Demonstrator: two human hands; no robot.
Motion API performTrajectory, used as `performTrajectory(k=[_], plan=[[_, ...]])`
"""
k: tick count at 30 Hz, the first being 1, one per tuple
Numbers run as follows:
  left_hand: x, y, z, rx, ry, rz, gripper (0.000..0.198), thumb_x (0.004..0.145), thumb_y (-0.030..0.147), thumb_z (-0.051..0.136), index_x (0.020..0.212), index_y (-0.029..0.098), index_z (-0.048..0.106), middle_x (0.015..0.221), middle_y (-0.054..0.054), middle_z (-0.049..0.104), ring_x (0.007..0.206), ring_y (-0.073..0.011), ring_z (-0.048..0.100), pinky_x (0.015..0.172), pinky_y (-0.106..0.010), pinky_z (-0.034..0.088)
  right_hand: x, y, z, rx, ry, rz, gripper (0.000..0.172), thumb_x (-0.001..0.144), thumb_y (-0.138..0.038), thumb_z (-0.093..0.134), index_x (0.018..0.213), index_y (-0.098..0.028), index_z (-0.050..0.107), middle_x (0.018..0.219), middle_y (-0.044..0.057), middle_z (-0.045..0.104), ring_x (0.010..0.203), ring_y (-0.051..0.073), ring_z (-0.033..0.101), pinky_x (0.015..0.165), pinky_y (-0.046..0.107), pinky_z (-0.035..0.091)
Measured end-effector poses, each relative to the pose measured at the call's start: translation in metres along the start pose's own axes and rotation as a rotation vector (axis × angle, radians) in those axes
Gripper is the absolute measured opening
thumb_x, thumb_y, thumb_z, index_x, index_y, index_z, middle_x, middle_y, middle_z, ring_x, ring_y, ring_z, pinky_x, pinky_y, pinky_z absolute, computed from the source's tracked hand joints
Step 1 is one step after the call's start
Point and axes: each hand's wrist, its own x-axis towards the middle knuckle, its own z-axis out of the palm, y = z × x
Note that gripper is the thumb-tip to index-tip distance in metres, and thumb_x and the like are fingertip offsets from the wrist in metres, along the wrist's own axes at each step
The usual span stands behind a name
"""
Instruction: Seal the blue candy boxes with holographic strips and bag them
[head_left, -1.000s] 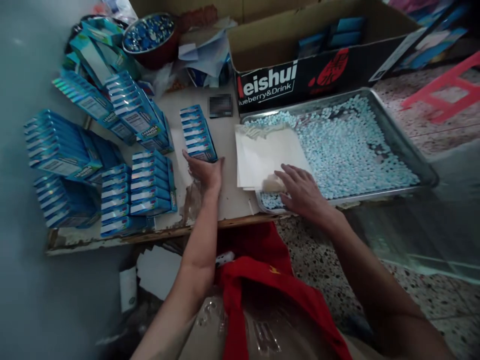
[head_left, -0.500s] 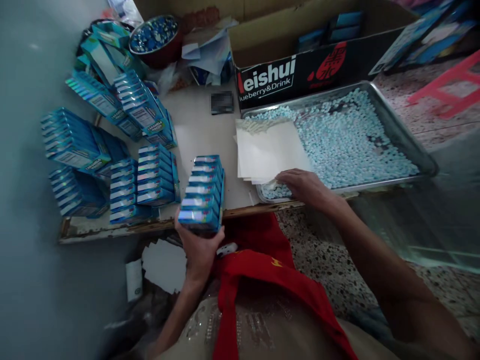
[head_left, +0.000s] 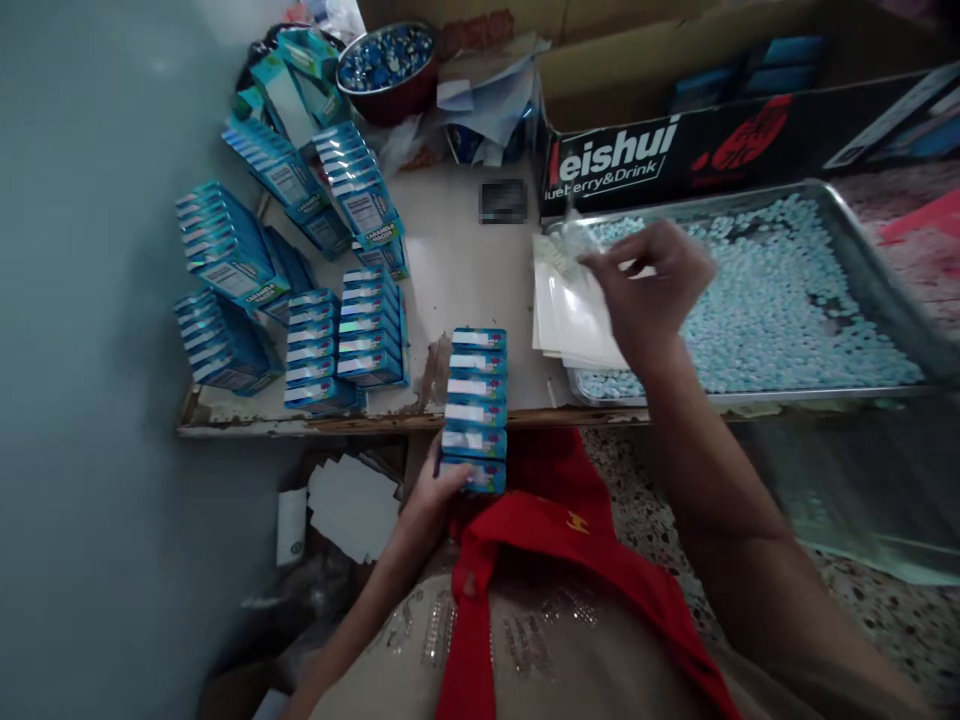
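My left hand is closed round the near end of a row of several small blue boxes, held over the table's front edge above my lap. My right hand is raised over a stack of white sheets that lies on the corner of a metal tray. Its fingers are pinched on something thin and pale, perhaps a clear wrapper; I cannot make it out. The tray holds a layer of many small pale-blue tablets.
More bundles of blue boxes are stacked at the table's left, beside a blue-grey wall. At the back are a bowl of blue pieces, loose papers and a black-sided cardboard carton. White cards lie on the floor under the table.
My left hand has drawn the row of boxes back from the table to its front edge. My right hand has lifted from the tray's near corner, now pinching something above the white sheets.
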Motion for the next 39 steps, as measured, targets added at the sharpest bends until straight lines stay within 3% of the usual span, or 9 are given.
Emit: performTrajectory(k=[5, 8, 11, 13, 15, 21, 28, 32, 39], plan=[[-0.005, -0.018, -0.034, 0.093, -0.243, -0.081, 0.144, 0.045, 0.036, 0.106, 0.167, 0.036, 0.029, 0.151, -0.016, 0.06, 0.133, -0.0401, 0.066, 0.112, -0.056, 0.052, 0.004, -0.067, 0.071, -0.163, -0.515, -0.35, 0.018, 0.105, -0.033, 0.057, 0.095, -0.02, 0.064, 0.097, 0.01, 0.069, 0.101, 0.028, 0.065, 0.084, 0.039, 0.047], [-0.007, 0.011, -0.05, 0.336, -0.315, 0.053, 0.11, 0.056, 0.042, 0.102, 0.155, 0.032, 0.056, 0.141, -0.014, 0.067, 0.131, -0.04, 0.066, 0.113, -0.055, 0.052, -0.006, -0.077, 0.109, -0.259, -0.813, -0.486, 0.007, 0.1, -0.02, 0.06, 0.102, -0.018, 0.067, 0.103, 0.011, 0.074, 0.101, 0.028, 0.067, 0.08, 0.036, 0.044], [0.012, 0.062, -0.045, 0.612, -0.139, 0.294, 0.046, 0.074, 0.038, 0.093, 0.118, 0.03, 0.081, 0.12, -0.008, 0.074, 0.121, -0.0353, 0.069, 0.115, -0.049, 0.052, -0.012, -0.074, 0.127, -0.293, -0.954, -0.556, 0.011, 0.1, -0.017, 0.06, 0.107, -0.017, 0.069, 0.107, 0.013, 0.077, 0.101, 0.028, 0.07, 0.076, 0.035, 0.041], [0.043, 0.093, -0.029, 0.782, 0.093, 0.609, 0.017, 0.093, 0.032, 0.074, 0.108, 0.029, 0.08, 0.114, -0.007, 0.076, 0.117, -0.0305, 0.07, 0.113, -0.046, 0.054, -0.013, -0.072, 0.13, -0.303, -0.984, -0.586, 0.013, 0.1, -0.019, 0.061, 0.109, -0.016, 0.071, 0.107, 0.015, 0.078, 0.1, 0.029, 0.07, 0.073, 0.034, 0.039], [0.082, 0.115, -0.01, 1.005, 0.257, 0.878, 0.024, 0.095, 0.018, 0.065, 0.115, 0.024, 0.075, 0.129, -0.01, 0.074, 0.131, -0.0304, 0.063, 0.12, -0.048, 0.048, -0.013, -0.071, 0.129, -0.326, -0.999, -0.609, 0.016, 0.101, -0.022, 0.063, 0.112, -0.015, 0.072, 0.105, 0.015, 0.079, 0.097, 0.028, 0.071, 0.07, 0.034, 0.036], [0.16, 0.125, 0.014, 1.502, 0.287, 0.834, 0.023, 0.097, 0.012, 0.06, 0.117, 0.017, 0.069, 0.113, -0.013, 0.077, 0.11, -0.0294, 0.071, 0.099, -0.041, 0.057, -0.015, -0.065, 0.132, -0.337, -1.024, -0.562, 0.024, 0.102, -0.026, 0.066, 0.124, -0.018, 0.071, 0.106, 0.011, 0.08, 0.092, 0.024, 0.071, 0.067, 0.034, 0.03], [0.161, 0.127, 0.011, 1.554, 0.406, 0.89, 0.015, 0.097, 0.014, 0.06, 0.088, 0.019, 0.071, 0.1, -0.013, 0.074, 0.104, -0.0301, 0.069, 0.089, -0.041, 0.055, -0.005, -0.061, 0.116, -0.187, -1.005, -0.534, 0.031, 0.099, -0.042, 0.076, 0.121, -0.02, 0.072, 0.109, 0.009, 0.079, 0.097, 0.022, 0.07, 0.074, 0.031, 0.034], [0.156, 0.138, 0.014, 1.408, 0.589, 0.981, 0.011, 0.096, 0.015, 0.062, 0.086, 0.019, 0.066, 0.107, -0.013, 0.071, 0.114, -0.0323, 0.065, 0.101, -0.046, 0.053, 0.001, -0.064, 0.089, -0.233, -0.925, -0.514, 0.025, 0.108, -0.029, 0.056, 0.114, -0.02, 0.078, 0.11, 0.009, 0.079, 0.096, 0.021, 0.068, 0.076, 0.032, 0.036], [0.149, 0.138, 0.012, 1.267, 0.689, 0.981, 0.015, 0.097, 0.009, 0.055, 0.091, 0.019, 0.063, 0.109, -0.011, 0.067, 0.118, -0.0301, 0.064, 0.105, -0.045, 0.052, -0.007, -0.062, 0.062, -0.493, -0.769, -0.195, 0.033, 0.098, -0.013, 0.05, 0.117, -0.019, 0.076, 0.118, 0.012, 0.074, 0.085, 0.021, 0.061, 0.065, 0.034, 0.026]])
